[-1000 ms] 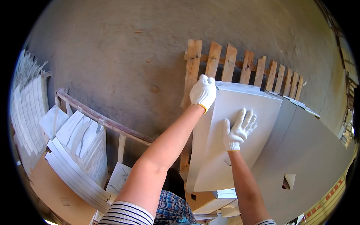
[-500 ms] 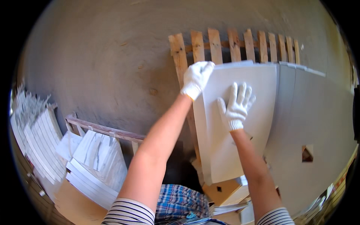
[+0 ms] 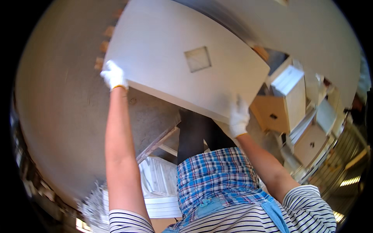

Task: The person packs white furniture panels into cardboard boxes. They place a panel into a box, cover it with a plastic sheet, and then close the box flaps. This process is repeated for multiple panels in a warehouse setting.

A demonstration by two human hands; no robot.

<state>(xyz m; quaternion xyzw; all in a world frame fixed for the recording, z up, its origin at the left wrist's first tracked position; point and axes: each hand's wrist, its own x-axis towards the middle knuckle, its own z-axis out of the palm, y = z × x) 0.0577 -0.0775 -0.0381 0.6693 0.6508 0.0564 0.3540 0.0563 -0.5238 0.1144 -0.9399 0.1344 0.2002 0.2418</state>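
A large pale flat panel (image 3: 163, 42) spans the upper middle, a small square cutout or inset (image 3: 198, 59) in its face. At its near left corner my left hand (image 3: 114, 75), in a white knit glove, is closed on the edge. My right hand (image 3: 239, 116), gloved alike, lies at the near edge close to the right corner. Its fingers point away over the panel but are smeared by motion, so their grip is unclear. Whether the panel is raised or resting on something cannot be made out.
Wooden slat ends (image 3: 104, 46) stick out past the panel's left end. At right stand pale boxes (image 3: 295, 101) and wooden boards (image 3: 272, 112). Below, beside my legs, are a wooden rail (image 3: 158, 143) and stacked white pieces (image 3: 163, 207). A larger grey sheet (image 3: 303, 29) lies beyond.
The view has turned, so the slats now lie at left. My right hand has gone from the middle of the sheet to the near edge. The square now shows on the panel.
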